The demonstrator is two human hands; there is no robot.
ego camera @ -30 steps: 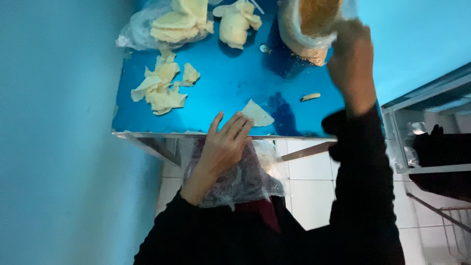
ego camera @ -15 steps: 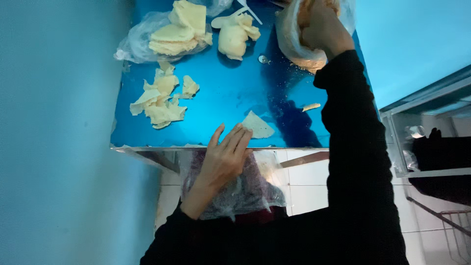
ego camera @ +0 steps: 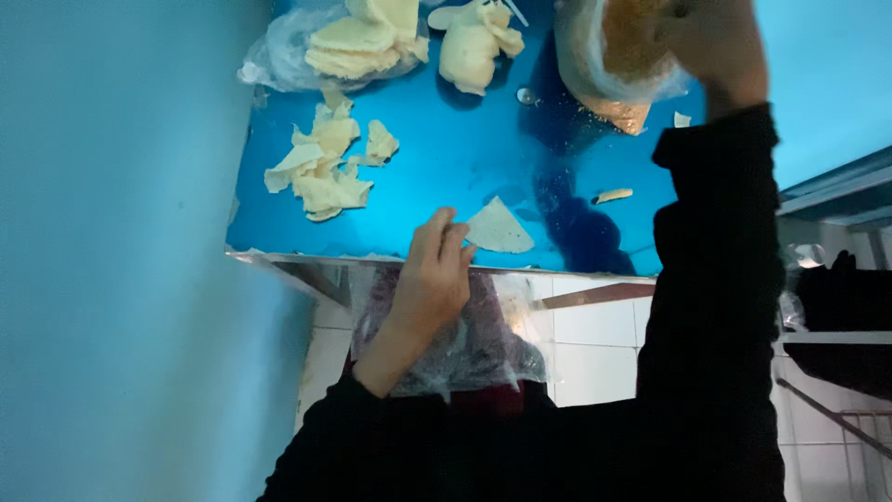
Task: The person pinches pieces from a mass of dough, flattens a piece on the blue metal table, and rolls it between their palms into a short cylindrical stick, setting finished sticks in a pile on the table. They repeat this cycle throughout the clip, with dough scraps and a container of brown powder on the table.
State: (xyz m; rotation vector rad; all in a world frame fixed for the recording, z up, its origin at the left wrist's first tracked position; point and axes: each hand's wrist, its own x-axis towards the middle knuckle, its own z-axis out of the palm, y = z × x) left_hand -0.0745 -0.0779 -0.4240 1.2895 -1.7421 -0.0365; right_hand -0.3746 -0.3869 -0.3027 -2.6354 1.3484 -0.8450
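One triangular dough piece [ego camera: 499, 230] is lying flat on the blue tabletop [ego camera: 446, 158], just inside the near edge, roughly mid-length. Left hand [ego camera: 435, 274] is resting over that edge, fingers together and nearly straight, fingertips [ego camera: 446, 223] touching the triangle's left side; nothing gripped. Right hand [ego camera: 706, 42] is reaching across to the far right part of the tabletop, closed around the rim of a clear plastic bag [ego camera: 613, 56] holding orange-brown filling; fingers mostly cut off by the frame top. A small dough scrap [ego camera: 613, 195] is lying between the triangle and that bag, well apart from both. Open blue surface is sitting between the triangle and the far items. A heap of torn dough scraps [ego camera: 321, 167] is sitting near the left edge. A bag of stacked dough sheets [ego camera: 358, 46] is occupying the far left corner, a dough lump [ego camera: 474, 46] just beside it. Crumpled plastic [ego camera: 455, 344] is hanging below the near edge under the left wrist.
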